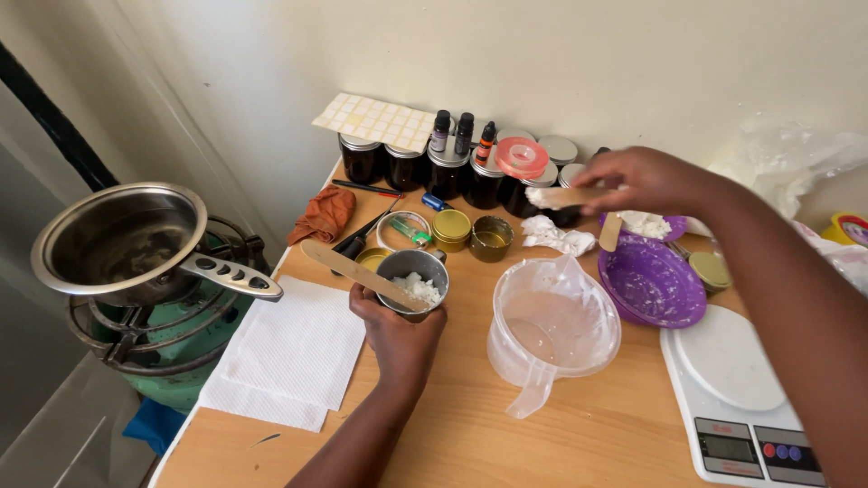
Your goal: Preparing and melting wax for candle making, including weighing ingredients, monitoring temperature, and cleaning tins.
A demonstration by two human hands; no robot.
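Left hand (393, 330) wrapped round a small metal cup (413, 278) of white wax chunks, flat wooden stick (362, 274) resting across the rim. Right hand (644, 179) up by the dark jars (425, 167), pinching another wooden stick (565, 195) loaded with wax. Clear plastic jug (553, 327), purple bowl (653, 283) and kitchen scale (737, 398) spread over the wooden counter (470, 434). Steel pot (122, 239) sitting on a green stove (176, 361), far left.

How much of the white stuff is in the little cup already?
Done: the small metal cup already holds some white wax chunks, not full. In hand: the left hand grips that cup, a wooden stick across its rim; the right hand lifts another stick with wax from the purple bowls. Left: the pan on the stove looks nearly empty, and the dark jars stand closed.
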